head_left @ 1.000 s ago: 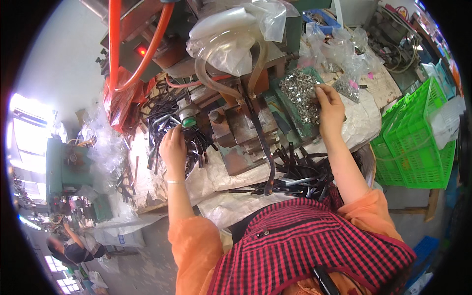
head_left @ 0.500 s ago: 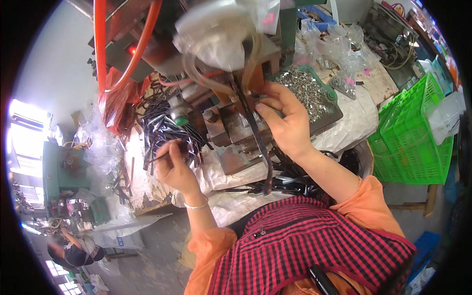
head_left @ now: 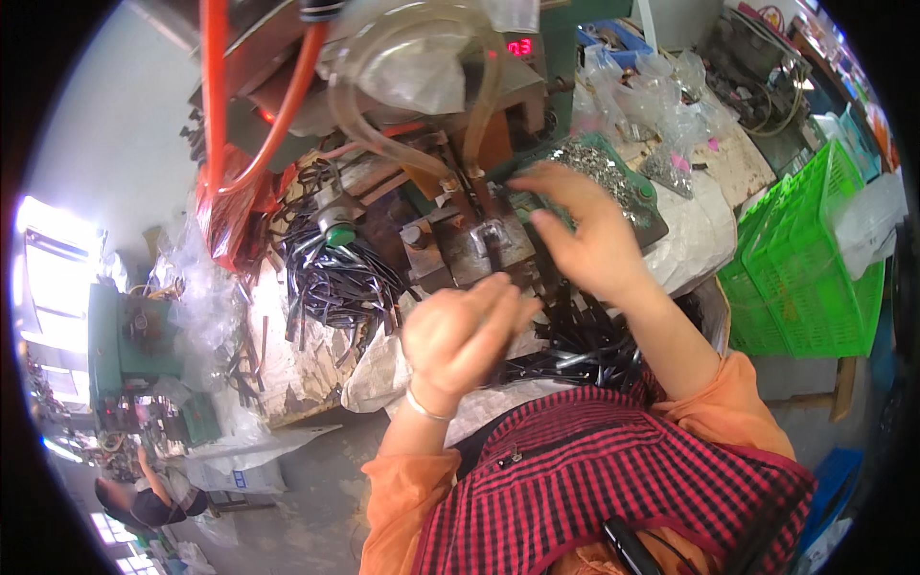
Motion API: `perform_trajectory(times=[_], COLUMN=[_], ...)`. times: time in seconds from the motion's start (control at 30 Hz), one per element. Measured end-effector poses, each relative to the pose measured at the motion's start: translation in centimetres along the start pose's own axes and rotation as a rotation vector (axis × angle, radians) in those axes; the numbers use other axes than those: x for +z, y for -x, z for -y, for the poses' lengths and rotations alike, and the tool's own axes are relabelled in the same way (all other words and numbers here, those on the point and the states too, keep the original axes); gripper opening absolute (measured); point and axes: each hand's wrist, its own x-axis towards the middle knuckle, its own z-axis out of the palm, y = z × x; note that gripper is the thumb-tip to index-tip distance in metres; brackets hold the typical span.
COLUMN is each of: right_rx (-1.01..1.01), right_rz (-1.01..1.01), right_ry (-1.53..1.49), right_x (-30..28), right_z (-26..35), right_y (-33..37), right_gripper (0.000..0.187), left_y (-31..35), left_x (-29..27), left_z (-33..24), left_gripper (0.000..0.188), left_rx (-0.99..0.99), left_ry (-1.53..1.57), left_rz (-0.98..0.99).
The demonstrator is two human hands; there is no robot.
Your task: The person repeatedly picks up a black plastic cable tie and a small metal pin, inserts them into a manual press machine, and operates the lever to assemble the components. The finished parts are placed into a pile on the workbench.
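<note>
My left hand (head_left: 460, 331) is at the front edge of the machine's metal die block (head_left: 465, 259), fingers drawn together around the near end of a dark strip (head_left: 495, 260). The strip runs back into the block, where a small shiny metal piece (head_left: 489, 234) sits; most of the strip's near end is hidden by my fingers. My right hand (head_left: 599, 240) is raised to the right of the block, thumb and fingers apart and slightly blurred, with nothing visible in it. Behind it lies a green tray (head_left: 648, 192) heaped with small metal pieces (head_left: 592, 165).
A pile of black strips (head_left: 335, 283) lies left of the block, beside a green button (head_left: 340, 235). More strips (head_left: 585, 350) lie before me. Clear tubes (head_left: 340, 86) and orange hoses (head_left: 213, 96) hang above. A green crate (head_left: 800, 259) stands right; another person (head_left: 149, 500) is far left.
My left hand has moved right from the strip pile to the front of the block. The long strip hanging from the block is gone; my right hand has moved right, off the block, and opened.
</note>
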Motion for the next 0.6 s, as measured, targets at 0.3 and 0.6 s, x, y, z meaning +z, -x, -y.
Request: perform_trajectory(times=[0.3,0.6], right_rx=[-0.013,-0.306], right_rz=[-0.198,-0.115], right_ry=[0.571,0.403], right_x=[-0.3,1.0], right_z=[-10.1,-11.2], right_y=[3.7,-0.9], right_gripper=[0.015,0.013], left_y=[1.5,4.8], left_x=[2.9,-0.5], left_z=[1.6,-2.8], left_gripper=[0.025,0.029], left_rx=[0.162,-0.244], left_ry=[-0.065,0.013], left_rz=[-0.059,0.003])
